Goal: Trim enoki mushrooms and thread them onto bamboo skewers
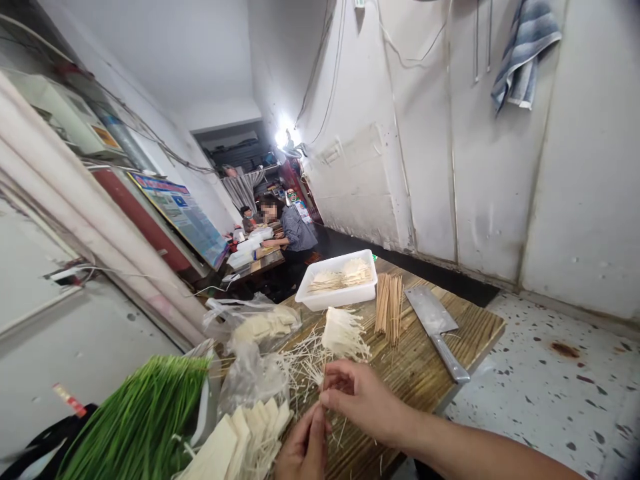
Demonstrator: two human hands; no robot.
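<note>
skewer [345, 335] of pale sheet and thin white mushrooms, held upright just nearer than the white tub [340, 299] and apart from it. gripped below the load by both hands, fingertips pinched shut: left hand [306, 448] at the lower end, right hand [350, 393] just above. probably best to pinch close under the load, keep everything in line and twist gently rather than push hard, so as not to split the soft sheet or prick a finger. worth tucking in stray strands before letting go. inside the tub, similar loaded skewers [357, 270], heaped in two clusters. near left of the tub, clear plastic bag [225, 310] with pale sheets [265, 325] in it; farther that way, white container [206, 412] heaped with long green leaves [145, 413]. right of the tub, on the worktop [475, 323], bare sticks [389, 307], then cleaver [431, 313]. between tub and hands, loose mushroom strands [303, 360].
</note>
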